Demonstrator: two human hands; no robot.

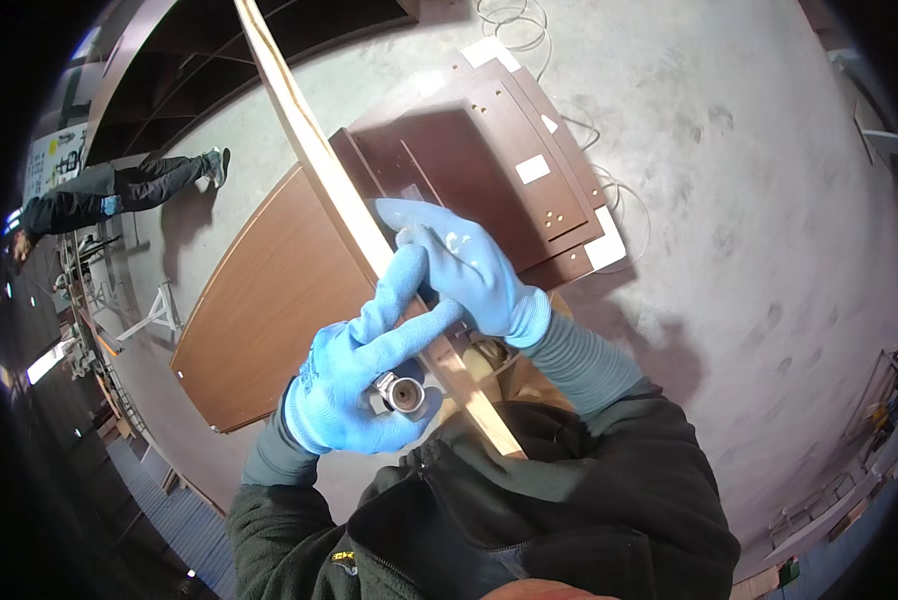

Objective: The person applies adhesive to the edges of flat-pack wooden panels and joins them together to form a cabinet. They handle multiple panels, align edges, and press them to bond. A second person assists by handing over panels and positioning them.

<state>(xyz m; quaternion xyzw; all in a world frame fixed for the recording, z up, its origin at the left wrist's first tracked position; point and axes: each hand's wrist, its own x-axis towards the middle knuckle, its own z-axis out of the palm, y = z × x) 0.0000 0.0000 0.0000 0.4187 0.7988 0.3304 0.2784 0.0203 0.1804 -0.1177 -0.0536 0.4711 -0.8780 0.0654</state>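
A long, pale wooden strip (321,160) runs from the top of the view down to my dark jacket. My right hand (474,272), in a blue glove, is closed on the strip from its right side, fingers bent over the edge. My left hand (344,380), also in a blue glove, holds a silver metal tool with a round, hollow end (404,394) in its lower fingers; its kind cannot be made out. The index finger and another finger of that hand reach across to the strip, close to my right hand. The rest of the tool is hidden by the glove.
Beyond my hands lies a curved brown wooden panel (269,300), beside a dark red-brown furniture piece (449,150) with white corner pads. Thin cable (624,215) loops over the grey floor (729,170). At the far left a person (119,190) stands near a dark shelved unit (209,80).
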